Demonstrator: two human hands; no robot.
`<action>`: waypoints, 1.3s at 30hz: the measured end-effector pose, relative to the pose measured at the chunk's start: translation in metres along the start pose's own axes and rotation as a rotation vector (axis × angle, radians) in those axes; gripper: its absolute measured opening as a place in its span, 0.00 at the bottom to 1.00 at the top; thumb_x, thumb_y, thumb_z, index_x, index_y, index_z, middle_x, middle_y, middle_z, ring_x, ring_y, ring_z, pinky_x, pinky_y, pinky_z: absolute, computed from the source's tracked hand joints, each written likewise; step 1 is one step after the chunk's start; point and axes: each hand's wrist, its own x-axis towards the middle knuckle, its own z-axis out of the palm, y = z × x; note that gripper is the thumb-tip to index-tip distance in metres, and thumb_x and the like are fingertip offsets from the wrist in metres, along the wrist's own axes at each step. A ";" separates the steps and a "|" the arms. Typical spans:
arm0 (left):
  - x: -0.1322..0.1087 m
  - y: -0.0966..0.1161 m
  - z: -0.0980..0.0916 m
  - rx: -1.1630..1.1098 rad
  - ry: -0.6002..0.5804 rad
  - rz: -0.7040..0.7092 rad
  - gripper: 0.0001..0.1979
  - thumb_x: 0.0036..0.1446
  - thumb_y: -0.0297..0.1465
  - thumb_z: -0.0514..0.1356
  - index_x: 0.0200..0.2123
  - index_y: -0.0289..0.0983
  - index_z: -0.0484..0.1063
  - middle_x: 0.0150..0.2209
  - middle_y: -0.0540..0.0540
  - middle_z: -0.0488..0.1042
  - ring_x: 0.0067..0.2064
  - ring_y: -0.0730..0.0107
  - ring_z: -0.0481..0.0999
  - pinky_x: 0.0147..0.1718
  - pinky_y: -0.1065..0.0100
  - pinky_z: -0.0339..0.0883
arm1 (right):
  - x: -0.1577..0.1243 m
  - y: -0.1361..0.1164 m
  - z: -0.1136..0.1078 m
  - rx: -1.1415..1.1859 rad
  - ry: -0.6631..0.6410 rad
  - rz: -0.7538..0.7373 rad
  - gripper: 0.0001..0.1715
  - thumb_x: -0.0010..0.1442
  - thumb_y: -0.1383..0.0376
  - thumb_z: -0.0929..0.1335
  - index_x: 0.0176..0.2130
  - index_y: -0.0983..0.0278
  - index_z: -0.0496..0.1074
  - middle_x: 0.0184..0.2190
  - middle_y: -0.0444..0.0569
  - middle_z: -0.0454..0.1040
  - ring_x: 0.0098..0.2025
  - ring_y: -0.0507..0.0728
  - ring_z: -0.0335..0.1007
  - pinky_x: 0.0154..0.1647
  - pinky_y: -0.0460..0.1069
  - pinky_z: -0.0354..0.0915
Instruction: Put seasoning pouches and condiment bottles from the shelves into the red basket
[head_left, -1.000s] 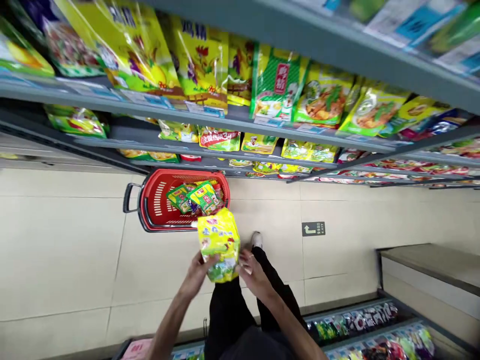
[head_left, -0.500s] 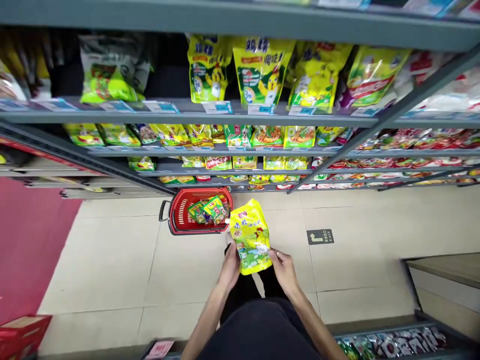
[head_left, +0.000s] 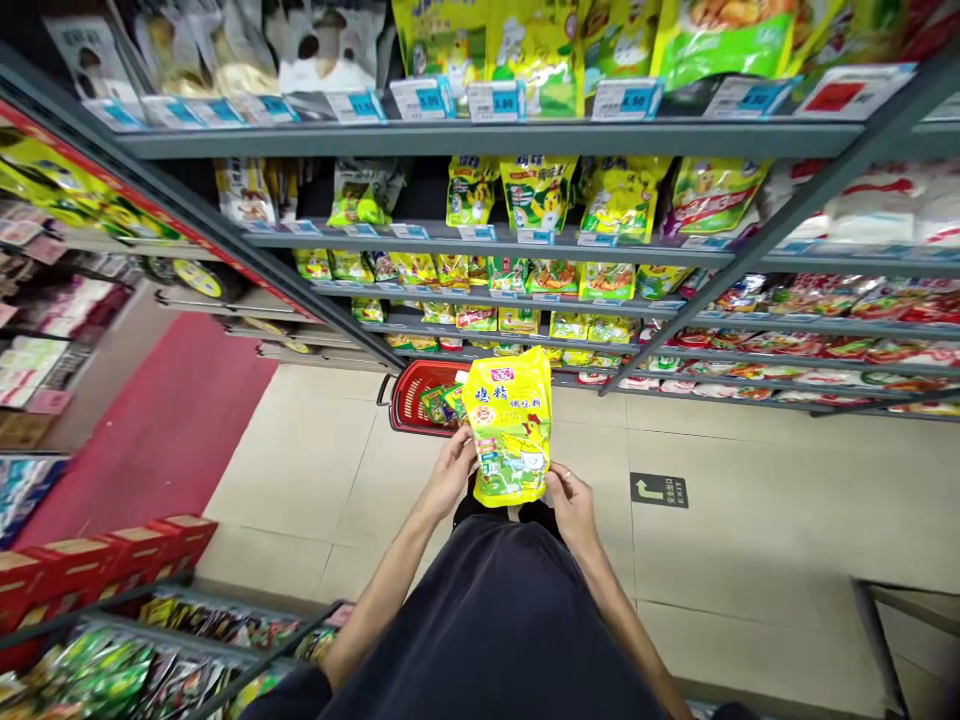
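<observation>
Because both hands hold it from the two sides, the yellow bag of chicken seasoning [head_left: 508, 428] stays upright above the person's waist, with its printed front turned up toward the eyes. The left hand [head_left: 450, 473] presses the bag's left edge with its fingers a little spread. The right hand [head_left: 571, 505] pinches the lower right edge between thumb and fingers. At 12 o'clock, just behind the bag and partly hidden by it, a red basket [head_left: 409, 395] sits on the floor close to the shelves, within easy reach, with green packets [head_left: 439, 403] inside. Further at 12 o'clock stand the metal shelves [head_left: 480, 140] of seasoning bags. A floor exit sign [head_left: 658, 490] lies at 3 o'clock, a red mat [head_left: 161, 430] at 9 o'clock.
</observation>
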 end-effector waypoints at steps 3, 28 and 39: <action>-0.010 0.004 -0.004 0.208 0.067 0.099 0.13 0.60 0.43 0.63 0.34 0.39 0.68 0.37 0.50 0.77 0.38 0.70 0.76 0.37 0.72 0.69 | -0.008 0.005 0.001 0.081 0.014 0.036 0.25 0.62 0.50 0.71 0.51 0.63 0.78 0.49 0.53 0.82 0.50 0.61 0.78 0.55 0.55 0.72; 0.010 0.021 0.033 0.592 0.204 0.231 0.15 0.65 0.46 0.55 0.38 0.41 0.66 0.37 0.46 0.75 0.36 0.63 0.75 0.35 0.66 0.67 | 0.069 -0.073 0.003 0.333 0.070 -0.007 0.37 0.57 0.45 0.74 0.56 0.66 0.72 0.48 0.57 0.82 0.46 0.66 0.81 0.44 0.56 0.78; 0.192 -0.065 0.030 0.219 -0.138 -0.158 0.28 0.59 0.53 0.61 0.47 0.34 0.78 0.41 0.39 0.83 0.40 0.53 0.82 0.37 0.63 0.75 | 0.177 -0.025 -0.018 -0.042 0.208 0.133 0.28 0.67 0.45 0.64 0.56 0.59 0.72 0.48 0.52 0.81 0.48 0.60 0.78 0.44 0.51 0.75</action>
